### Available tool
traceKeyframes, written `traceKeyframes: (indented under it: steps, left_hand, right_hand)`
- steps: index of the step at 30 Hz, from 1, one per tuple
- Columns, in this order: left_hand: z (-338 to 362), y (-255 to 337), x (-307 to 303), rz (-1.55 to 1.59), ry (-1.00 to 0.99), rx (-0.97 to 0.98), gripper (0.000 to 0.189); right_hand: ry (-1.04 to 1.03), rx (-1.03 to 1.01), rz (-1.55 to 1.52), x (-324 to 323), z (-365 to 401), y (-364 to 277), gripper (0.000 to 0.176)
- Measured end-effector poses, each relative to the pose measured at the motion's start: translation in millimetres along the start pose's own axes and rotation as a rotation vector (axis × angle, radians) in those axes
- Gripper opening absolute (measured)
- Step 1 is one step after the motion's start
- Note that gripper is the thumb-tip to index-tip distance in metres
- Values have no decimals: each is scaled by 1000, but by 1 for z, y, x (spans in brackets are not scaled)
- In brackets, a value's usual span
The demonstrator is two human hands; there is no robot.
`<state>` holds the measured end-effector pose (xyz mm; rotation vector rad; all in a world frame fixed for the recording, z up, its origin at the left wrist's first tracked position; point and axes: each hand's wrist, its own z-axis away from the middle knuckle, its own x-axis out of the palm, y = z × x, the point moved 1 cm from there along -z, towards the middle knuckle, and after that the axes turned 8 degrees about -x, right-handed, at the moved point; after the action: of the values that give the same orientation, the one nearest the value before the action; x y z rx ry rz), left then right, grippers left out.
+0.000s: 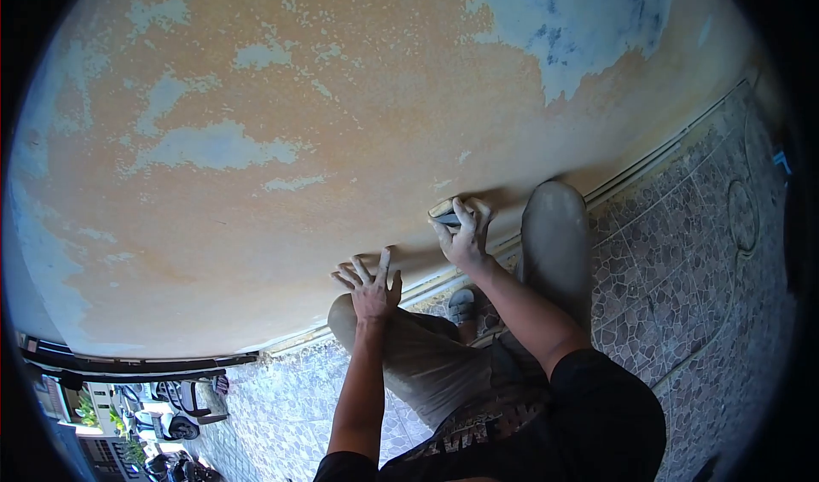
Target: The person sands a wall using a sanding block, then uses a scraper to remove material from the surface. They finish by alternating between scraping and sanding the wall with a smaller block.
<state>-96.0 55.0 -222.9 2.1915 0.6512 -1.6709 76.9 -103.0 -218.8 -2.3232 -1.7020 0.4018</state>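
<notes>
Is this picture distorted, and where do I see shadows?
Head view: strong fisheye, the wall looks curved and the corners are black; soft daylight, no glare; faint shadows lie on it beside the left hand and the right hand, which holds a block.

Orange painted plaster wall (299, 141): matt, rough, paint worn away in chalky pale blue-white patches. Against wall, small dark flat block (444, 212) gripped by right hand (465, 239): matt, material unclear. At wall foot, brown-grey stone-pattern floor tiles (682, 252): smooth, faint sheen. Beside wall, khaki cloth trousers (426, 354): matt, dusty.
</notes>
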Motion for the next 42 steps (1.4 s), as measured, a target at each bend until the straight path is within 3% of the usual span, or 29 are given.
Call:
traceKeyframes:
  steps: [2, 7, 10, 12, 14, 16, 17, 18, 20, 23, 27, 30, 35, 39, 42]
  left_hand:
    - [1, -1, 3, 13, 42, 18, 59]
    - [0, -1, -7, 44, 41, 17, 62]
    - [1, -2, -1, 73, 30, 30, 62]
    - [0, -2, 3, 20, 42, 29, 61]
    - [0, 0, 5, 34, 13, 19, 59]
    - [-1, 1, 0, 31, 77, 34, 60]
    - [1, 1, -1, 19, 16, 15, 61]
    - [-1, 0, -2, 4, 16, 10, 61]
    - [3, -2, -1, 45, 45, 39, 62]
    - [3, -1, -2, 36, 5, 19, 61]
    - [0, 0, 1, 20, 2, 10, 59]
    - [-3, 0, 1, 10, 16, 7, 59]
    - [3, 0, -6, 23, -1, 2, 60]
    - [0, 1, 1, 18, 32, 21, 59]
    - [-3, 0, 2, 13, 46, 26, 59]
  right_hand:
    - [-235, 13, -12, -6, 33, -5, 75]
    - [-63, 83, -11, 0, -34, -28, 67]
    - [-5, 40, -36, 2, -48, -18, 67]
    - [-28, -10, 15, 1, -16, -9, 66]
    - [-247, -36, -3, -4, 21, -9, 71]
    - [-282, -16, -9, -7, 31, -14, 71]
    - [-319, 1, -24, -2, 35, -17, 71]
    - [-314, 8, -38, 3, 22, -22, 71]
    - [-61, 70, -27, 3, -24, -29, 70]
    - [30, 102, -57, 6, -42, -19, 69]
    - [-168, -50, -29, 0, 22, -6, 70]
    - [-288, 30, -4, -3, 32, -21, 69]
    - [21, 34, -1, 3, -41, -22, 69]
    - [-119, -118, 19, 1, 14, -2, 70]
    - [-224, -5, -9, -2, 29, -13, 70]
